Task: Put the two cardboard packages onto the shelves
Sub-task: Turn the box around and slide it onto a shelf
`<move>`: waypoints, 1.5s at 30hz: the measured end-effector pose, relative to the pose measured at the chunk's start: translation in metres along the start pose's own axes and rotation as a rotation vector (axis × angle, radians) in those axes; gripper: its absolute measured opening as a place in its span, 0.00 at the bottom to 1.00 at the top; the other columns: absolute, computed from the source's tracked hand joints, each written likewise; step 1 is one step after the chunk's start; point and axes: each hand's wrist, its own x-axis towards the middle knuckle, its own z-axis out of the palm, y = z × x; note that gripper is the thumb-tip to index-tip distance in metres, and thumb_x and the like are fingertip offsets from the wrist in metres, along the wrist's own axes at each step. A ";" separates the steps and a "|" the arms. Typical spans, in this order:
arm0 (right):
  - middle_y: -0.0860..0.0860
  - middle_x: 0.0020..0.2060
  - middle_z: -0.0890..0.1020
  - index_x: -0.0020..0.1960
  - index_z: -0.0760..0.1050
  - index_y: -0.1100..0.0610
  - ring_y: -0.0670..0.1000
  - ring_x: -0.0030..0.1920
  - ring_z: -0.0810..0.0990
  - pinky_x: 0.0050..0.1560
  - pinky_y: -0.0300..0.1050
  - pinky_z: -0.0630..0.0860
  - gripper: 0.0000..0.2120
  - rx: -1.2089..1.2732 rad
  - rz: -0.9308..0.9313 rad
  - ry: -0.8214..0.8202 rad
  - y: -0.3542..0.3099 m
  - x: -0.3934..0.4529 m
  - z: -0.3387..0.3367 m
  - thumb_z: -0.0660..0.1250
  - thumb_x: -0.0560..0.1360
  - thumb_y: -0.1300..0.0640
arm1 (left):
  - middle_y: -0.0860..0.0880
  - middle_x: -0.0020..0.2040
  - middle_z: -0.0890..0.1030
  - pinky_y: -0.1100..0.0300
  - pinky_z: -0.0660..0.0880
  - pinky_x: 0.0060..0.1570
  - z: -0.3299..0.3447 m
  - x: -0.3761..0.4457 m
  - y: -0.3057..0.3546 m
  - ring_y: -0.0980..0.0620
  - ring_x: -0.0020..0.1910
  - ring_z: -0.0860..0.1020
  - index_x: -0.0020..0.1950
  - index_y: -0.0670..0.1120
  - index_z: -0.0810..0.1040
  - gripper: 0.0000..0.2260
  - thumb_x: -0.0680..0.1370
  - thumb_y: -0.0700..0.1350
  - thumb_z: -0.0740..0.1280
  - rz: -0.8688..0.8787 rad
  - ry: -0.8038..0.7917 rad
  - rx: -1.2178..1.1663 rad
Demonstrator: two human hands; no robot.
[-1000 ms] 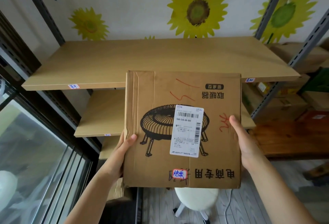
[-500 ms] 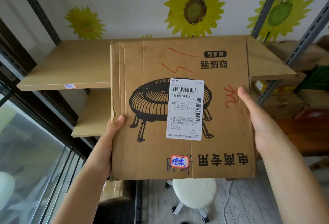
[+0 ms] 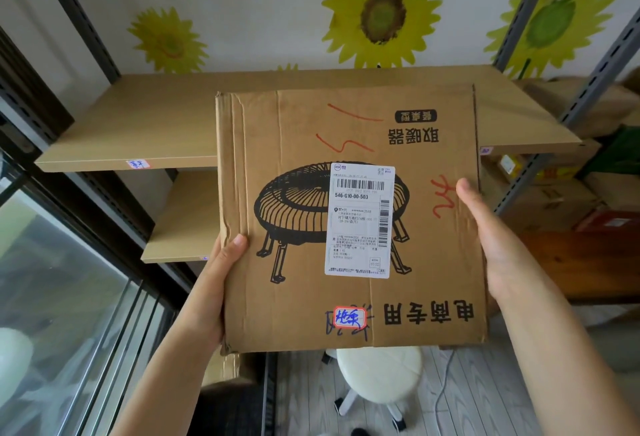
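A cardboard package (image 3: 349,221) is being held in front of the top shelf (image 3: 145,124), clamped between the left hand (image 3: 216,283) at its left edge and the right hand (image 3: 485,238) at its right edge, its far edge overlapping the board.

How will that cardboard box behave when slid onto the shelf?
The box is probably fairly light: the left hand and right hand hold it by the edges. Its creased left side looks soft. Being flat and wide, it should slide onto the top shelf without tipping.
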 end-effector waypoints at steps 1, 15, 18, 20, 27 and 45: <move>0.47 0.66 0.78 0.66 0.73 0.38 0.56 0.68 0.73 0.70 0.65 0.64 0.46 0.019 0.005 -0.009 0.006 0.002 0.001 0.68 0.52 0.20 | 0.46 0.54 0.87 0.50 0.81 0.42 0.001 -0.001 -0.004 0.46 0.47 0.87 0.70 0.51 0.74 0.45 0.57 0.69 0.76 0.010 0.012 0.000; 0.49 0.68 0.76 0.72 0.69 0.44 0.55 0.69 0.72 0.72 0.61 0.64 0.35 -0.034 0.209 -0.099 0.122 0.038 0.010 0.65 0.70 0.30 | 0.44 0.55 0.87 0.45 0.81 0.48 -0.019 0.006 -0.106 0.44 0.50 0.86 0.69 0.54 0.74 0.25 0.72 0.55 0.68 -0.128 0.089 -0.127; 0.51 0.64 0.80 0.69 0.73 0.46 0.54 0.65 0.76 0.70 0.58 0.68 0.27 -0.009 0.254 -0.131 0.136 0.045 0.014 0.64 0.74 0.36 | 0.43 0.56 0.86 0.40 0.80 0.53 -0.028 0.013 -0.118 0.38 0.55 0.84 0.68 0.51 0.76 0.25 0.72 0.58 0.69 -0.230 0.119 -0.121; 0.51 0.62 0.81 0.66 0.74 0.45 0.53 0.63 0.77 0.69 0.56 0.68 0.23 0.011 0.269 -0.168 0.141 0.048 0.017 0.65 0.74 0.39 | 0.41 0.58 0.85 0.39 0.80 0.53 -0.036 0.021 -0.122 0.37 0.57 0.83 0.68 0.50 0.76 0.28 0.71 0.61 0.71 -0.296 0.144 -0.110; 0.58 0.50 0.87 0.61 0.79 0.54 0.59 0.54 0.83 0.51 0.54 0.79 0.22 0.066 0.425 -0.136 0.166 0.058 0.025 0.74 0.69 0.48 | 0.40 0.54 0.87 0.43 0.81 0.49 -0.045 0.068 -0.102 0.37 0.53 0.83 0.65 0.46 0.79 0.26 0.74 0.62 0.68 -0.384 0.150 -0.100; 0.52 0.75 0.68 0.74 0.67 0.46 0.56 0.74 0.67 0.74 0.64 0.58 0.58 0.051 0.488 -0.063 0.157 0.249 0.046 0.76 0.48 0.26 | 0.42 0.53 0.77 0.41 0.74 0.59 -0.011 0.188 -0.068 0.45 0.46 0.77 0.51 0.46 0.75 0.08 0.79 0.50 0.67 -0.447 0.267 -0.209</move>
